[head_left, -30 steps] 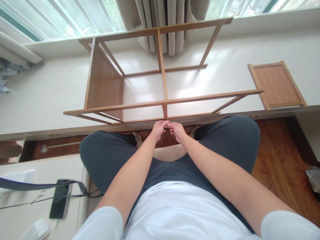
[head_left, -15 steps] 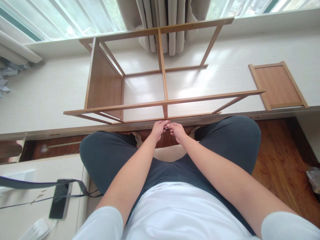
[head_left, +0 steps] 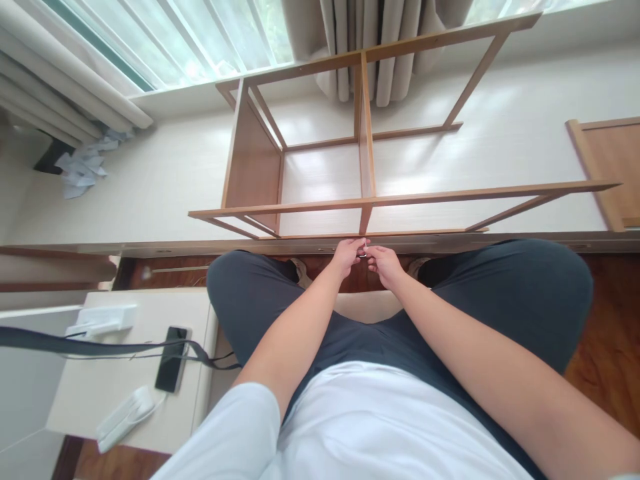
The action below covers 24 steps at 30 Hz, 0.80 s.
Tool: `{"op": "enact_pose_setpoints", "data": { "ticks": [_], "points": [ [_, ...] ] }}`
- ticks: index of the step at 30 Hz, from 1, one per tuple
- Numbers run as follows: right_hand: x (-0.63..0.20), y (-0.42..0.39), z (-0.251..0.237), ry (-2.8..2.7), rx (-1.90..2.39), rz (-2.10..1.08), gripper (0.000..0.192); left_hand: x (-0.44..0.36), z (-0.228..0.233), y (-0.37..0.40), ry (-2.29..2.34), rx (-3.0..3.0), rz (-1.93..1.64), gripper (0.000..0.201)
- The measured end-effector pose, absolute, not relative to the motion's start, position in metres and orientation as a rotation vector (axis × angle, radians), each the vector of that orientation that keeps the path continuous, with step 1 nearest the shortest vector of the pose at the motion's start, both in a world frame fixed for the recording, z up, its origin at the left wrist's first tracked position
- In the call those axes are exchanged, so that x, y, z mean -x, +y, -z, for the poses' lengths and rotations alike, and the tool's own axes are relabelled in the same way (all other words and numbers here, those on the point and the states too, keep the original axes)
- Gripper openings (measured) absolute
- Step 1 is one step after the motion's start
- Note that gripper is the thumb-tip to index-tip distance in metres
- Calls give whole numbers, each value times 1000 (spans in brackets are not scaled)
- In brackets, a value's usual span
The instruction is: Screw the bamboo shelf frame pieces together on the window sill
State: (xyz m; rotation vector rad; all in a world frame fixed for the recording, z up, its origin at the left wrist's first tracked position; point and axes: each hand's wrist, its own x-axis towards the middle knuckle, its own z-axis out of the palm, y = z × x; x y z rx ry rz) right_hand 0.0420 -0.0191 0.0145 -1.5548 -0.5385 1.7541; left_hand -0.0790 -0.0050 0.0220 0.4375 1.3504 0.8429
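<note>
My left hand (head_left: 349, 257) and my right hand (head_left: 386, 265) meet just in front of the lower edge of a wooden frame (head_left: 425, 196), at the foot of its middle divider. Both have their fingers pinched together. Between the fingertips shows a small, shiny metal piece, too small to name. The frame lies on its side on a pale ledge, with a brown panel (head_left: 255, 153) fitted at its left end and a divider (head_left: 367, 127) across the middle. Its right end has only thin bars and no panel.
A separate wooden panel (head_left: 613, 167) lies on the ledge (head_left: 150, 187) at the right. On the left, a white side table (head_left: 125, 367) carries a phone (head_left: 171, 359) and white power strips. A dark strap (head_left: 100, 345) crosses above it. Curtains (head_left: 370, 40) hang behind.
My view has turned left, so the frame, ledge and hands appear farther right. More of the side table shows. My hands stay pinched together at the same spot by the frame.
</note>
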Motion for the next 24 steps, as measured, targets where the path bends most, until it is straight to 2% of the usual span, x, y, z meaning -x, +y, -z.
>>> {"op": "enact_pose_setpoints", "data": {
  "ticks": [24],
  "points": [
    [-38, -18, -9, -602, 1551, -1620, 26, 80, -13, -6, 1344, -522, -818, 22]
  ]
}}
